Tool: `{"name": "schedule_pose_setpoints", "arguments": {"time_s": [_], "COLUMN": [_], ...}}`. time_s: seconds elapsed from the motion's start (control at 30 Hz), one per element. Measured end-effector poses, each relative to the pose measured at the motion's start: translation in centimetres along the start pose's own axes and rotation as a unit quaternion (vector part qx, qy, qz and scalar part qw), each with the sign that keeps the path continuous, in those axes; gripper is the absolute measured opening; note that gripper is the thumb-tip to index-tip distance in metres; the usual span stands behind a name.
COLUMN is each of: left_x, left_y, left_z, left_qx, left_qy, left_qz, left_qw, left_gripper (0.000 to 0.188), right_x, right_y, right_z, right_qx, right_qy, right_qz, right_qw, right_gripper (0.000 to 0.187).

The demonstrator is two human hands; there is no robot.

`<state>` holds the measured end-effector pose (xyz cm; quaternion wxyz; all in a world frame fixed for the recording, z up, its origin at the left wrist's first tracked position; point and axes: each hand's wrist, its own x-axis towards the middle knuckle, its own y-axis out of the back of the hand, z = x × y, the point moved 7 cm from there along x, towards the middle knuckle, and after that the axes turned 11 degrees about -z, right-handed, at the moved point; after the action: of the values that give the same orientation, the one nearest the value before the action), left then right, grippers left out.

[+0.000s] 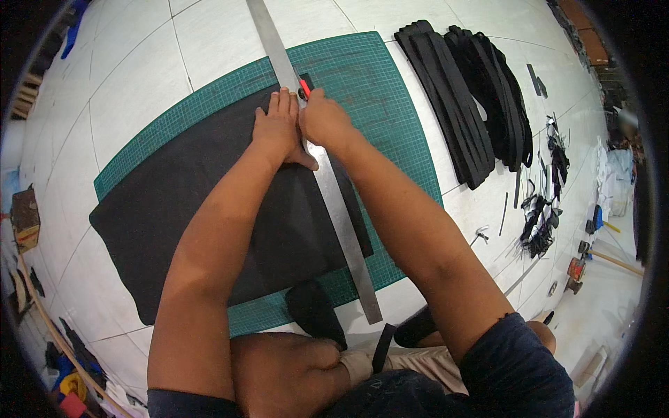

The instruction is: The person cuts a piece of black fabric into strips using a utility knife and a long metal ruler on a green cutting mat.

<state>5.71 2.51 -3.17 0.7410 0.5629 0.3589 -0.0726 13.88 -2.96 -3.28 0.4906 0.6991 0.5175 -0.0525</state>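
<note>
A long metal ruler (pixel 341 223) lies lengthwise across a sheet of black material (pixel 188 202), close to the sheet's right edge. Beneath both is a green cutting mat (pixel 390 118) with a fine grid. My left hand (pixel 279 130) presses down with its fingers stretched out, partly on the ruler and partly on the black sheet. Just to its right, my right hand (pixel 326 124) is closed round a red and black cutter (pixel 304 89) along the ruler's right side. Most of the cutter is hidden by the hand, blade included. A narrow black strip shows beyond the ruler.
Two stacks of black strips (pixel 453 104) lie on the white tiled floor right of the mat. Thin black scraps (pixel 540 223) are heaped farther right. A black-covered foot (pixel 313 310) rests at the mat's near edge. A wooden pole (pixel 59 334) lies at the far left.
</note>
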Motion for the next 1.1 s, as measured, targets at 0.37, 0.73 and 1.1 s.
{"name": "schedule_pose_setpoints", "arguments": {"time_s": [0.37,0.73,1.1], "left_x": [-0.2,0.5,1.4], "left_y": [0.4,-0.4,1.0], "left_z": [0.2,-0.2,-0.9], "left_qx": [0.044,0.029,-0.021], "left_qy": [0.016,0.006,0.003], "left_qz": [-0.007,0.043,0.034], "left_qw": [0.999,0.999,0.999], "left_gripper": [0.156,0.157,0.135], "right_x": [-8.1,-37.8,-31.8], "right_y": [-2.1,-11.7,-12.6], "right_z": [3.7,17.7,15.5], "right_qx": [-0.026,-0.058,0.069], "right_qy": [-0.037,-0.151,-0.085], "right_qz": [-0.096,-0.244,-0.005], "right_qw": [0.994,0.956,0.994], "right_gripper": [0.042,0.025,0.061]}}
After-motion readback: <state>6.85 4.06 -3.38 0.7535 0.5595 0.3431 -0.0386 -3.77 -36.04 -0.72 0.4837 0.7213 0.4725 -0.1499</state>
